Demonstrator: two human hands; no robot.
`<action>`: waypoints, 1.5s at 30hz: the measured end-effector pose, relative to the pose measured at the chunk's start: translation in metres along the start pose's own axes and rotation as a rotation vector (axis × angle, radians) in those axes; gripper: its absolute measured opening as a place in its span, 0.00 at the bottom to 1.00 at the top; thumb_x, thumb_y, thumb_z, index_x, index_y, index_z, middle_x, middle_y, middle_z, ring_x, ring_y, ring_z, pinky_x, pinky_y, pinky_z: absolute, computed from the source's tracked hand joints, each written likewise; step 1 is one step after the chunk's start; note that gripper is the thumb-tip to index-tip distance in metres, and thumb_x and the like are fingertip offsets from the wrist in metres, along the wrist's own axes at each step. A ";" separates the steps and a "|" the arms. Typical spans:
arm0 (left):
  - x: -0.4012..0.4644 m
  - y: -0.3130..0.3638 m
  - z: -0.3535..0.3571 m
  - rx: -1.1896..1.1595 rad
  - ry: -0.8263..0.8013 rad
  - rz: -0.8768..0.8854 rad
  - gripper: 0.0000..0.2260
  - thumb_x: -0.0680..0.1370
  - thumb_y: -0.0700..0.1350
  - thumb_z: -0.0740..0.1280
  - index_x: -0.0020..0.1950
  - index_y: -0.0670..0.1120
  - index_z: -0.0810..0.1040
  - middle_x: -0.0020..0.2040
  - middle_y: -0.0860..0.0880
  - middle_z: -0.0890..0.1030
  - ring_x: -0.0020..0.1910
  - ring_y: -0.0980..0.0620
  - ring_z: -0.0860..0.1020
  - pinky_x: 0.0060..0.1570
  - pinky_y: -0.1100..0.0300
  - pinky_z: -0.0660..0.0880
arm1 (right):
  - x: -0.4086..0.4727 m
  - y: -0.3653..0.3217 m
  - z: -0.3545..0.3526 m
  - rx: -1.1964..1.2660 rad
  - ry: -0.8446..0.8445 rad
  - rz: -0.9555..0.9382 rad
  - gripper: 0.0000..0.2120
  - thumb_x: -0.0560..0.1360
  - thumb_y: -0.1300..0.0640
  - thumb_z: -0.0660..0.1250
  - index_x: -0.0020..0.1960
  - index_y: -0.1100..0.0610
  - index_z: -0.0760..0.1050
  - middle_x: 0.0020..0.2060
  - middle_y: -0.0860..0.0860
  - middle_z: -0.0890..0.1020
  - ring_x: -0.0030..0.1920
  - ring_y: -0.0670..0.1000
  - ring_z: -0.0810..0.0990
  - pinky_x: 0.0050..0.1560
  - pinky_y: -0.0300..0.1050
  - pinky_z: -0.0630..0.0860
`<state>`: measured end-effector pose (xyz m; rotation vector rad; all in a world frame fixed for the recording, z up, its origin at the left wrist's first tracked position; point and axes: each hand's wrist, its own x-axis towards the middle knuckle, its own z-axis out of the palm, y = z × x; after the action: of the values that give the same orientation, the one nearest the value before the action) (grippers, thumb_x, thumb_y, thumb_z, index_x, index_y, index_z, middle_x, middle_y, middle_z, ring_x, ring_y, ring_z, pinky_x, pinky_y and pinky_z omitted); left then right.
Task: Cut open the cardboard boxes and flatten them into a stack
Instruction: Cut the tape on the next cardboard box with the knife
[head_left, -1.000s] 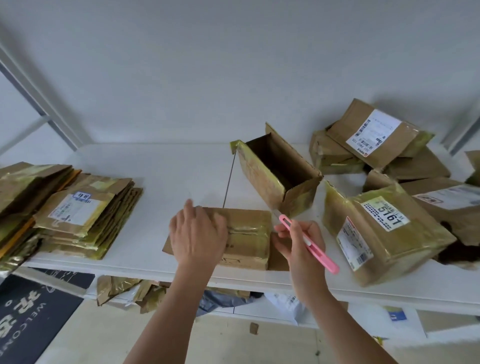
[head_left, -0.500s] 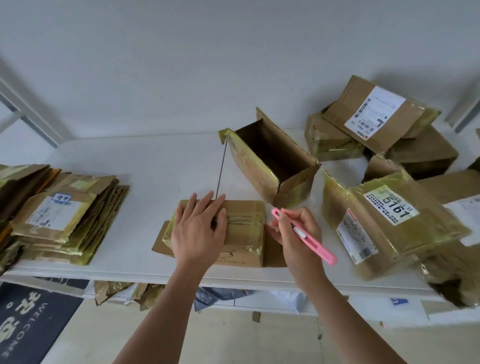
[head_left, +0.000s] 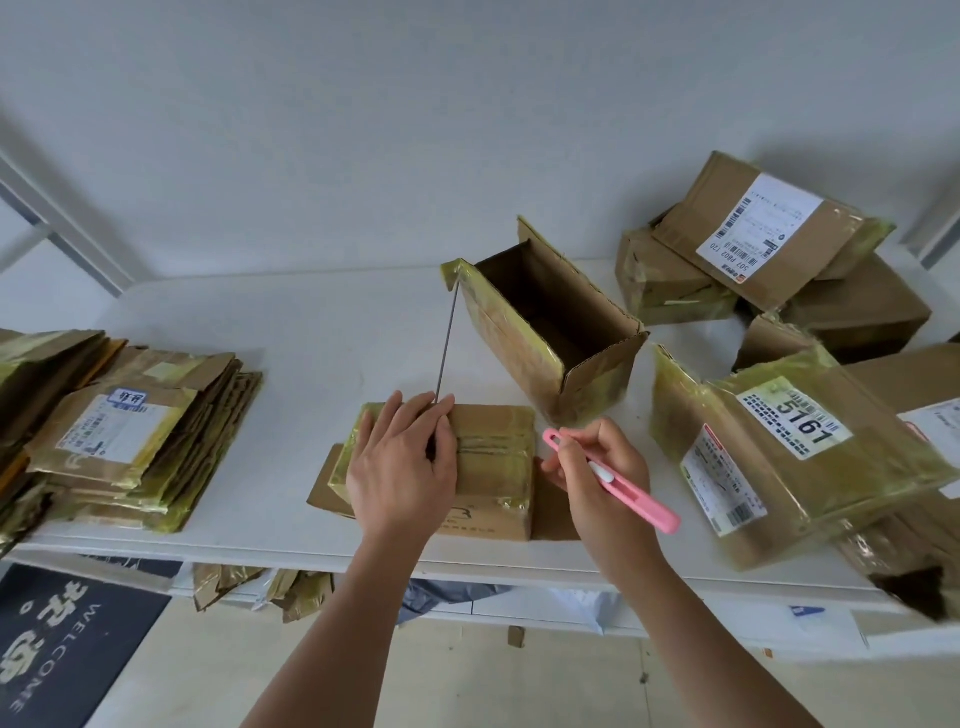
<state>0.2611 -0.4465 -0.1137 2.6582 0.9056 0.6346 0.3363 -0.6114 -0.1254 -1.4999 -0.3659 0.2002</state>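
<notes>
Cardboard lies flattened in a stack (head_left: 140, 431) at the bench's (head_left: 291, 332) left; taped boxes (head_left: 789, 457) wait at right. The left hand (head_left: 402, 467) presses flat on a near-centre box (head_left: 488, 462), the right hand (head_left: 597, 467) grips a pink cutter (head_left: 628, 486). Much is left.

A plain white wall (head_left: 415, 130) fills the upper half, evenly lit, with a pale metal frame bar (head_left: 62, 223) slanting at ten o'clock. A white table (head_left: 291, 332) spans the middle, its front edge running from eight to four o'clock. Beneath it lies a light beige floor (head_left: 208, 675), with a dark welcome mat (head_left: 57, 639) at seven o'clock.
</notes>
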 end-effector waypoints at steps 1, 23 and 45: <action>0.000 0.000 0.000 0.002 0.004 -0.004 0.22 0.81 0.54 0.50 0.63 0.55 0.81 0.63 0.56 0.80 0.71 0.50 0.71 0.74 0.50 0.61 | -0.005 -0.001 -0.001 0.008 -0.026 0.004 0.05 0.78 0.64 0.66 0.43 0.62 0.74 0.34 0.54 0.82 0.38 0.53 0.84 0.44 0.57 0.83; 0.011 -0.009 -0.033 0.001 -0.410 0.080 0.25 0.80 0.61 0.60 0.77 0.58 0.64 0.73 0.60 0.66 0.77 0.55 0.56 0.77 0.53 0.52 | -0.045 -0.008 -0.010 0.246 0.090 0.089 0.11 0.75 0.64 0.64 0.35 0.54 0.73 0.31 0.60 0.79 0.39 0.56 0.83 0.45 0.55 0.83; 0.011 0.009 -0.064 -0.281 -0.307 -0.596 0.17 0.83 0.51 0.60 0.70 0.49 0.63 0.42 0.45 0.83 0.32 0.47 0.84 0.47 0.54 0.80 | -0.024 -0.022 0.043 0.097 0.211 -0.059 0.05 0.79 0.64 0.63 0.45 0.59 0.71 0.40 0.53 0.86 0.44 0.51 0.87 0.37 0.40 0.80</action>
<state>0.2429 -0.4403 -0.0512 2.0110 1.3119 0.1848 0.2963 -0.5814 -0.1055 -1.3973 -0.2275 0.0124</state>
